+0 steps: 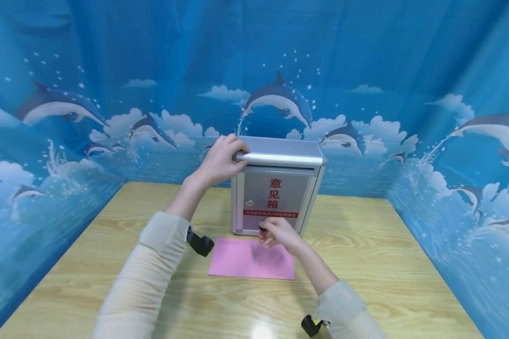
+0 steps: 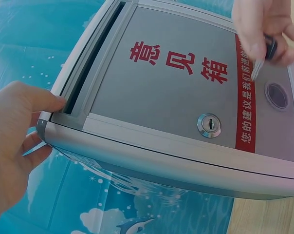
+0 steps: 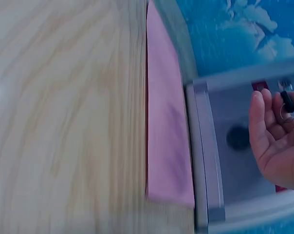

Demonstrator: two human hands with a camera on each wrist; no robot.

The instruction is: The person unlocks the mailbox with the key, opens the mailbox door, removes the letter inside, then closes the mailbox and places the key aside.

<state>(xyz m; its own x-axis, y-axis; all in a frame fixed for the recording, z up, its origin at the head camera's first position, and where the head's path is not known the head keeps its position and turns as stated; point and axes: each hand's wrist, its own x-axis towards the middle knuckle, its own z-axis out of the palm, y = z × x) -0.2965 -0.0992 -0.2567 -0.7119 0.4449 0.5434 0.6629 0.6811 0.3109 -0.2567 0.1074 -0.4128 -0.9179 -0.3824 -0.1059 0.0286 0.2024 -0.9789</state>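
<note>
A silver metal suggestion box (image 1: 275, 188) with red characters stands upright on the table. Its top left corner is gripped by my left hand (image 1: 222, 157), the thumb at the end of the mail slot (image 2: 94, 58) and the fingers around the side. In front of the lower door, my right hand (image 1: 277, 233) pinches a key (image 2: 270, 48) with a black head, a silver blade and a ring. The round keyhole lock (image 2: 209, 125) sits on the door's left side, apart from the key. A pink envelope (image 1: 252, 259) lies flat before the box.
The light wooden table (image 1: 110, 263) carries the box and envelope. A blue curtain with dolphins (image 1: 152, 56) hangs behind the table and along both sides. Black wrist cameras are strapped at the left wrist (image 1: 200, 242) and the right wrist (image 1: 311, 325).
</note>
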